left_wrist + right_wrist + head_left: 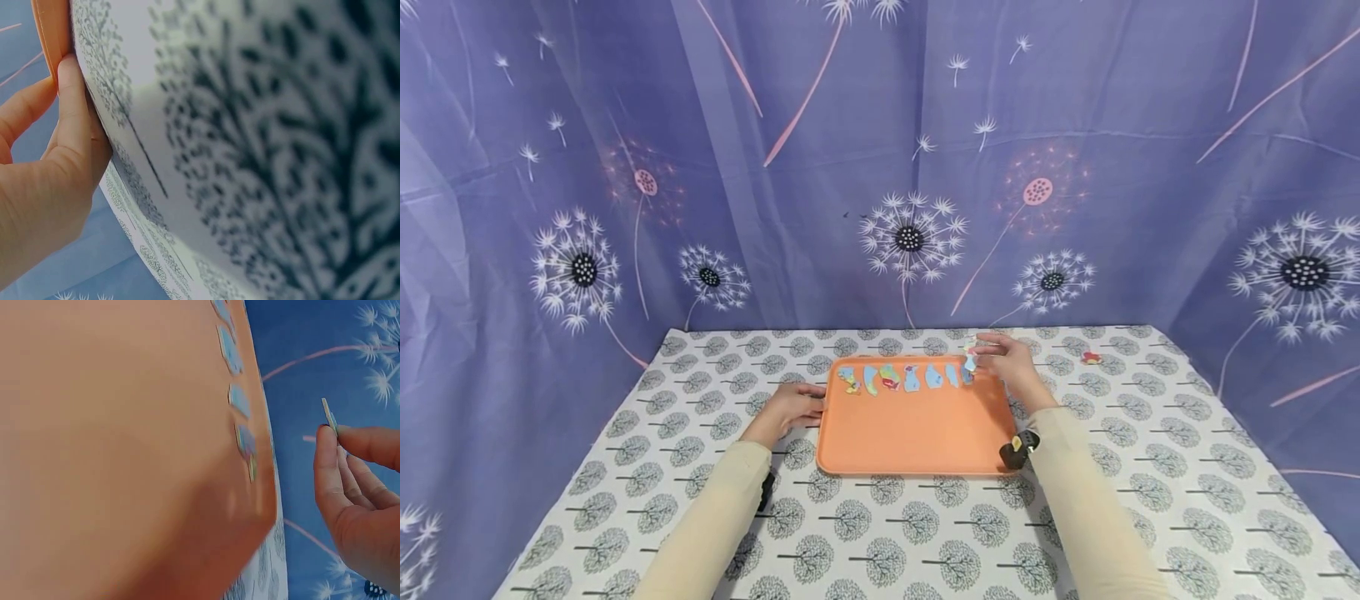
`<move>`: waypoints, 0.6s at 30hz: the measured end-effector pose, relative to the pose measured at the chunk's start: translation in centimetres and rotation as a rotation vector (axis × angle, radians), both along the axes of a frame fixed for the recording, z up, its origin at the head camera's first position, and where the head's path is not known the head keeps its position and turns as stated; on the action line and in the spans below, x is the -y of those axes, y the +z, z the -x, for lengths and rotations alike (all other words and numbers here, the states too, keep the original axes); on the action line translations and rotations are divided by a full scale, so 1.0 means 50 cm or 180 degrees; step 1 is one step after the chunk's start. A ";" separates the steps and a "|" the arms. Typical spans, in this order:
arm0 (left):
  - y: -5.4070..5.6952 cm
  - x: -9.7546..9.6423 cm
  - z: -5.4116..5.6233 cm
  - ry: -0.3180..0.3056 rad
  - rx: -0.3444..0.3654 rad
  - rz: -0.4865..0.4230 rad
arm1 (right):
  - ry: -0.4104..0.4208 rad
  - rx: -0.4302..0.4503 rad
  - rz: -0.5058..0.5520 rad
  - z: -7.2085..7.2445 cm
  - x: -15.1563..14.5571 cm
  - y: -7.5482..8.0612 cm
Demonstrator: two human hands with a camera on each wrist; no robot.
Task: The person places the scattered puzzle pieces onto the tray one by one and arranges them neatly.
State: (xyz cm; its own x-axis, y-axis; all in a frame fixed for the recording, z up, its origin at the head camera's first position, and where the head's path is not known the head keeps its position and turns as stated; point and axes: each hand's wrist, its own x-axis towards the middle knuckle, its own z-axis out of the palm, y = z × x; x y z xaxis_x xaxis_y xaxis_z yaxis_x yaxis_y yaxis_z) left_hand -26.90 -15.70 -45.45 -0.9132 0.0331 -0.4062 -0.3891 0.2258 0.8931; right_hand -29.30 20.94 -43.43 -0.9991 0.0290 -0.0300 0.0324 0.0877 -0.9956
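An orange tray [917, 433] lies on the table, with several flat, light-blue puzzle pieces [912, 379] in a row along its far edge. At the tray's left side, my left hand [792, 410] holds the rim; in the left wrist view, thumb and finger [73, 103] meet at the orange edge. My right hand [1009, 367] pinches a small puzzle piece [971, 354] above the far right corner. In the right wrist view that piece [329, 417] appears almost edge-on between thumb and fingertips, raised clear of the tray, so its picture is hidden there.
A small red piece [1091, 357] lies on the tree-print tablecloth [917, 521], right of the tray. Behind the table hangs a purple dandelion-print curtain [820, 250]. A black wrist device [1019, 450] on the right arm overlaps the tray's near right corner.
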 end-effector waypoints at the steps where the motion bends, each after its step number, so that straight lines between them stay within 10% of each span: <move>1: 0.000 0.000 0.000 0.0002 0.0000 -0.0002 | -0.0002 0.0030 0.0035 0.000 0.007 0.001; 18: 0.001 0.001 0.001 -0.0053 -0.0034 0.0017 | 0.0220 0.0261 0.0170 -0.003 0.107 0.013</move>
